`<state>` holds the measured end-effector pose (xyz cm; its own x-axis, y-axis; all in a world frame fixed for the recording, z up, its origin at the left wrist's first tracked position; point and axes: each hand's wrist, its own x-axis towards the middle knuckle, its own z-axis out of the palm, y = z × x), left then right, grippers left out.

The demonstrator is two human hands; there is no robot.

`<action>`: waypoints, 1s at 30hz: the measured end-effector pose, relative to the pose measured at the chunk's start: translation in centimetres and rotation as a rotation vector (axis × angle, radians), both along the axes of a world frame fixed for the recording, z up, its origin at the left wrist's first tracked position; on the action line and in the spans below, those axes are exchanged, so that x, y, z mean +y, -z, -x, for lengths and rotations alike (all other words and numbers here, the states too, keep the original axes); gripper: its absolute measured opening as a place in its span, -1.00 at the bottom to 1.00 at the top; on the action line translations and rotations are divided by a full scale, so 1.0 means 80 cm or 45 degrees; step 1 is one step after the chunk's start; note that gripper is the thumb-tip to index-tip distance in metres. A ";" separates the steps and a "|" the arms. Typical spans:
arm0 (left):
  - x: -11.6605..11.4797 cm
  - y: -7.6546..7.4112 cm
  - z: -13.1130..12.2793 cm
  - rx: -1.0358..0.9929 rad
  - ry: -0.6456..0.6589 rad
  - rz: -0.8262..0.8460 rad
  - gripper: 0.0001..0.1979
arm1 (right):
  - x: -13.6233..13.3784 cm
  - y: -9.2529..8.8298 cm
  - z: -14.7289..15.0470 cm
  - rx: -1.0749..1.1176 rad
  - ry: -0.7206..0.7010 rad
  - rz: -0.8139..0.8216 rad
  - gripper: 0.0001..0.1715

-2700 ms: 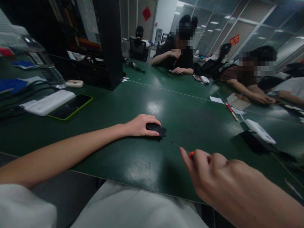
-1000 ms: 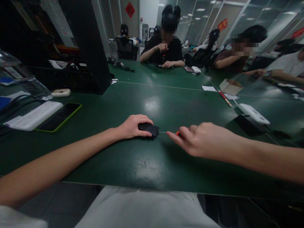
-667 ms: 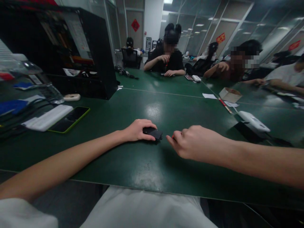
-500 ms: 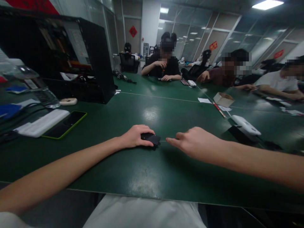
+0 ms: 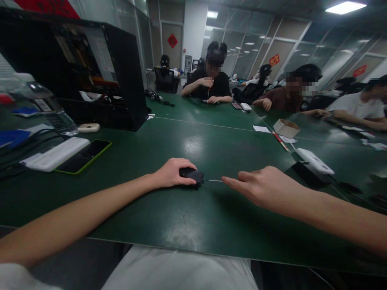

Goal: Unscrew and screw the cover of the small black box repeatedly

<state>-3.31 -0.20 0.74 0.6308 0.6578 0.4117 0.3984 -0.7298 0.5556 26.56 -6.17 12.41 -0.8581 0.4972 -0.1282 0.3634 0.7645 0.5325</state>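
Observation:
On the green table, my left hand (image 5: 175, 173) is closed around a small black plastic case (image 5: 193, 175), thumb along its near side and fingers over the far side. The case has small tabs at its right end. My right hand (image 5: 260, 186) is closed, index finger stretched forward, on a screwdriver (image 5: 215, 181). Only the thin metal shaft shows; its handle is hidden in the hand. The shaft points left at the right end of the case. Whether its tip touches the case, I cannot tell.
At left stand an opened black computer case (image 5: 133, 80), a water bottle (image 5: 57, 108), a phone (image 5: 86, 155) and a white slab-shaped device (image 5: 65, 151). To the right lie a white device (image 5: 314, 160) and a small cardboard box (image 5: 286, 128). Several people sit across the table.
My right hand has drawn back to the right, and more of the screwdriver's shaft shows. My left hand keeps hold of the black case in about the same place.

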 end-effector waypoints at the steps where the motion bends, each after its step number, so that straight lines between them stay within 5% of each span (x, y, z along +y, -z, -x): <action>1: 0.000 0.000 0.000 0.003 -0.004 0.001 -0.63 | 0.002 0.002 0.002 0.005 0.003 0.004 -0.41; 15: -0.001 -0.002 0.000 0.004 0.004 0.014 -0.63 | 0.018 0.001 -0.008 0.112 0.012 0.036 -0.54; 23: -0.001 0.000 0.001 0.004 0.010 -0.003 -0.62 | 0.012 0.023 0.001 0.147 0.040 0.073 -0.56; 30: -0.001 0.000 0.001 0.013 0.011 -0.011 -0.61 | 0.028 0.033 0.007 0.342 0.072 0.365 -0.68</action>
